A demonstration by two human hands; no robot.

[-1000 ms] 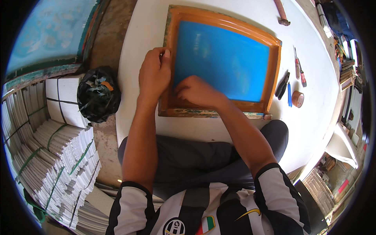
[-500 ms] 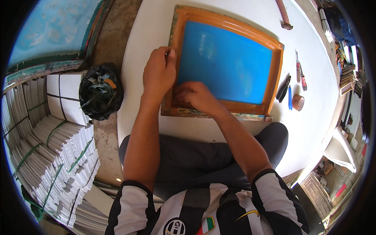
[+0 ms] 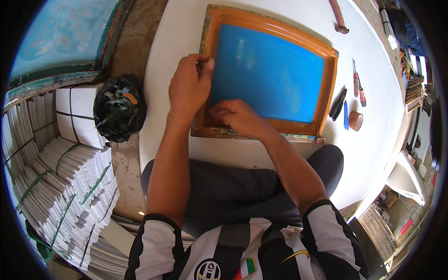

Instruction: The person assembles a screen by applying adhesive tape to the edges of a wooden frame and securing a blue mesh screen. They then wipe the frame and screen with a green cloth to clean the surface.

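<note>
The wooden frame (image 3: pixel 275 27), orange-brown with a blue panel (image 3: pixel 275 70) inside it, lies on the white table (image 3: pixel 382 84), nearer to the left edge than to the right one, just beyond the person's folded legs (image 3: pixel 233 179). The left hand (image 3: pixel 189 88) is on the frame's left side, with its thumb over the wood; I cannot tell how firmly it grips. The right hand (image 3: pixel 238 117) is bent over the near left corner of the frame, fingers curled and partly in shadow, so I cannot tell whether they hold something. The two hands are near each other but apart. Between the frame and the table's right edge lie black-handled pliers (image 3: pixel 338 106), a slim blue tool (image 3: pixel 346 115), a brown tape roll (image 3: pixel 355 121) and two screwdrivers (image 3: pixel 356 86); a hammer (image 3: pixel 338 16) lies farther from the person. Beyond the table's left edge are a black plastic bag (image 3: pixel 119 126) and stacked white sheets (image 3: pixel 70 186), tied with straps.
</note>
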